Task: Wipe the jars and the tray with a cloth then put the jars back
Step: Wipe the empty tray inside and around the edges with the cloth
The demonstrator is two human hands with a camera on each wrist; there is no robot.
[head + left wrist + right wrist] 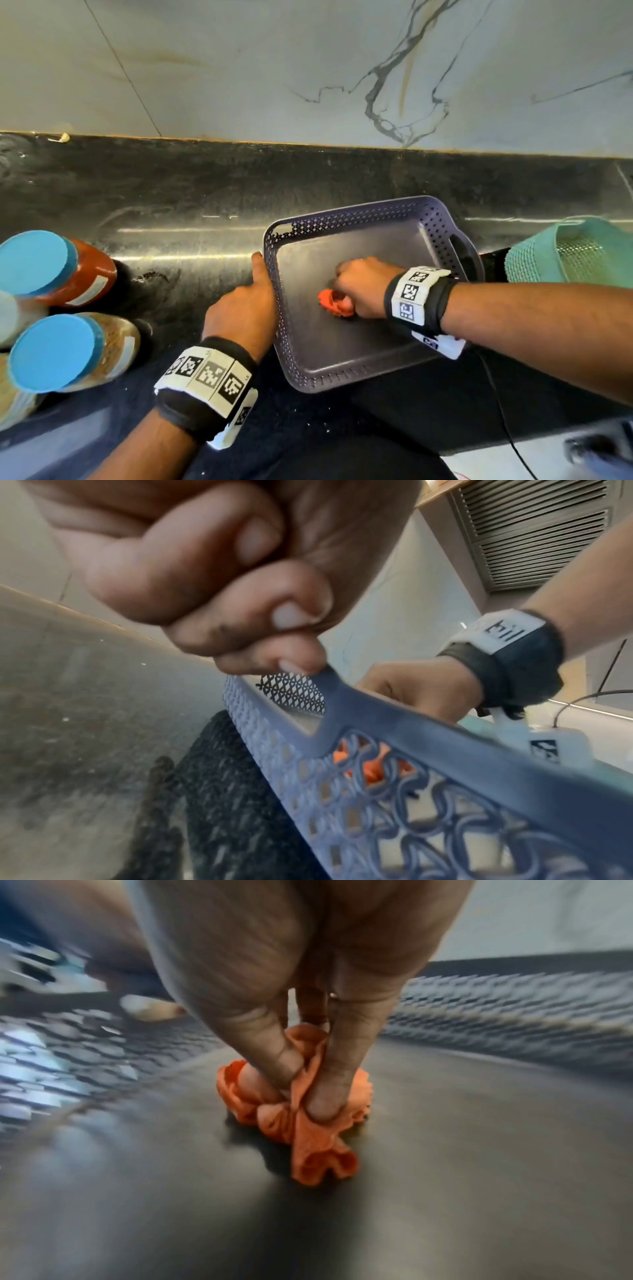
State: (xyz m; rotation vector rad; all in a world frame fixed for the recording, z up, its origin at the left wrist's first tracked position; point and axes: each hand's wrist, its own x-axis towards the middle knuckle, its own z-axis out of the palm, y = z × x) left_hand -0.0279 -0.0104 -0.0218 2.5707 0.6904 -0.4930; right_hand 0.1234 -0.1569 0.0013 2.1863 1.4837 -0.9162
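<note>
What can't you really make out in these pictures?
- Jars: head view's left edge cuts them off; their count is unclear.
- Orange cloth: mostly under the right hand in the head view.
- Tray walls: blurred in the right wrist view.
- Green basket: cut off at the right.

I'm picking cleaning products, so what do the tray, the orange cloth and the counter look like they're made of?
Tray: likely moulded plastic, grey-purple, smooth semi-matte floor, perforated lattice walls. Cloth: soft woven or knit fabric, bunching into folds under the right hand. Counter: probably polished dark stone, speckled and reflective.
</note>
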